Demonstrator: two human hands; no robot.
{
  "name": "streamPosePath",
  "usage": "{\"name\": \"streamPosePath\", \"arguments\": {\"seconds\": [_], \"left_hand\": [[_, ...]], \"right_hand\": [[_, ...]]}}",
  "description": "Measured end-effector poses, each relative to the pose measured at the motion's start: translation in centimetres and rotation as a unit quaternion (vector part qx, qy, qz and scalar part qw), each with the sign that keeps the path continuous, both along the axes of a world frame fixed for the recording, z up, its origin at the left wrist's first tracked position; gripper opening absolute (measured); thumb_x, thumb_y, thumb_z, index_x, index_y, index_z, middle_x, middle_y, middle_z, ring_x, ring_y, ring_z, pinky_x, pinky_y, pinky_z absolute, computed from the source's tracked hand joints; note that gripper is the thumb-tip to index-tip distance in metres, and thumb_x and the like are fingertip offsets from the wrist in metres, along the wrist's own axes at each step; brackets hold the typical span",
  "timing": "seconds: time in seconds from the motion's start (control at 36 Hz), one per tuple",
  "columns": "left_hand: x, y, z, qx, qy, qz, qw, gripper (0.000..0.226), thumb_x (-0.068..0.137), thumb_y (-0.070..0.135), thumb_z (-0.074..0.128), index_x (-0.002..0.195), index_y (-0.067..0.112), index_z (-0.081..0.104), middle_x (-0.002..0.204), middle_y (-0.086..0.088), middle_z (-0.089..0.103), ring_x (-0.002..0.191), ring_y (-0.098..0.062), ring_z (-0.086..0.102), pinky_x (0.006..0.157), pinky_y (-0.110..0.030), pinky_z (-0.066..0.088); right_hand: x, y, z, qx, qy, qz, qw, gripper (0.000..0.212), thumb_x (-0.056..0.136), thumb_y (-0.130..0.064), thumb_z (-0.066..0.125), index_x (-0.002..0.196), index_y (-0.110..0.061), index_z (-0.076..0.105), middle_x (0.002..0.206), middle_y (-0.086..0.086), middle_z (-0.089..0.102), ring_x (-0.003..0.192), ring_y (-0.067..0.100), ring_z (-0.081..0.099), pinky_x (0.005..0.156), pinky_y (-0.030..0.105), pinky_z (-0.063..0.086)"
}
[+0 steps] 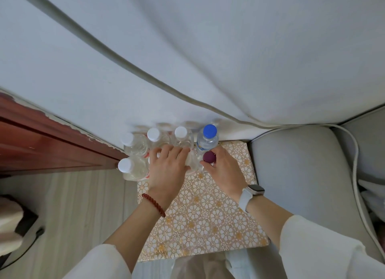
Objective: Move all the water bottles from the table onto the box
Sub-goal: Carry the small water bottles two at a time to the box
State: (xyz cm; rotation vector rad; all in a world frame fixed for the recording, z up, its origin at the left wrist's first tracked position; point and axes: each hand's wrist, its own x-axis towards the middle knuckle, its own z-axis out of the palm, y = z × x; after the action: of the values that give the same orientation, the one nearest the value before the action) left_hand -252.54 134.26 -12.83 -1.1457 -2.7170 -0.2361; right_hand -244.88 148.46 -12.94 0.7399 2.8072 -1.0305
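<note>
Several clear water bottles stand clustered at the far end of a floral gold-and-white patterned surface (208, 212). Three white-capped bottles (153, 134) and a blue-capped bottle (208, 139) form the back row against the white cloth. Another white-capped bottle (128, 168) stands at the front left, overhanging the surface's left edge. My left hand (166, 170) lies over a clear bottle (192, 164) whose cap is hidden under my fingers. My right hand (225, 172) grips a purple-capped bottle (209, 157) just in front of the blue-capped one. Both held bottles stand upright, touching their neighbours.
A white cloth with a grey piped edge (145, 76) hangs behind the bottles. A red-brown wooden panel (41, 141) runs along the left. A grey cushion (302, 174) sits to the right. Pale wood floor (83, 205) lies at the lower left, with a dark object and cable (27, 237).
</note>
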Motion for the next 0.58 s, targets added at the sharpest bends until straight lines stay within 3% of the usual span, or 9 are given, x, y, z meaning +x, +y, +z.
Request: {"name": "streamPosePath", "arguments": {"seconds": [0.19, 0.31, 0.44, 0.58], "left_hand": [[0.4, -0.25, -0.23, -0.013, -0.023, -0.008, 1.0, 0.057, 0.057, 0.027, 0.085, 0.107, 0.017, 0.061, 0.098, 0.004, 0.068, 0.084, -0.02, 0.064, 0.087, -0.036, 0.03], [0.29, -0.08, -0.02, 0.009, -0.048, -0.009, 0.999, 0.056, 0.053, 0.022, 0.087, 0.104, 0.015, 0.062, 0.094, 0.003, 0.069, 0.076, -0.019, 0.066, 0.085, -0.034, 0.029], [0.25, -0.13, -0.17, 0.025, -0.055, -0.014, 0.998, 0.056, 0.052, 0.019, 0.088, 0.102, 0.015, 0.063, 0.093, 0.003, 0.07, 0.076, -0.019, 0.067, 0.084, -0.031, 0.029], [0.48, -0.06, -0.27, 0.006, -0.042, -0.009, 0.999, 0.058, 0.052, 0.02, 0.088, 0.104, 0.014, 0.062, 0.092, 0.001, 0.069, 0.076, -0.019, 0.067, 0.078, -0.036, 0.048]], "right_hand": [[-0.09, -0.25, 0.08, -0.051, 0.007, -0.025, 0.998, 0.035, 0.085, -0.029, 0.062, 0.108, -0.006, 0.049, 0.103, 0.012, 0.056, 0.082, 0.026, 0.059, 0.076, 0.039, 0.051], [0.25, -0.1, 0.26, -0.061, 0.014, -0.022, 0.998, 0.031, 0.086, -0.025, 0.06, 0.109, -0.007, 0.05, 0.101, 0.011, 0.055, 0.078, 0.018, 0.05, 0.071, 0.028, 0.043], [0.15, 0.05, 0.3, -0.08, 0.009, -0.022, 0.997, 0.03, 0.086, -0.025, 0.06, 0.107, -0.007, 0.049, 0.1, 0.011, 0.057, 0.084, 0.024, 0.056, 0.075, 0.035, 0.049], [0.11, 0.15, 0.17, -0.066, -0.004, -0.002, 0.998, 0.031, 0.088, -0.025, 0.057, 0.112, -0.007, 0.048, 0.106, 0.012, 0.056, 0.085, 0.02, 0.051, 0.074, 0.026, 0.042]]}}
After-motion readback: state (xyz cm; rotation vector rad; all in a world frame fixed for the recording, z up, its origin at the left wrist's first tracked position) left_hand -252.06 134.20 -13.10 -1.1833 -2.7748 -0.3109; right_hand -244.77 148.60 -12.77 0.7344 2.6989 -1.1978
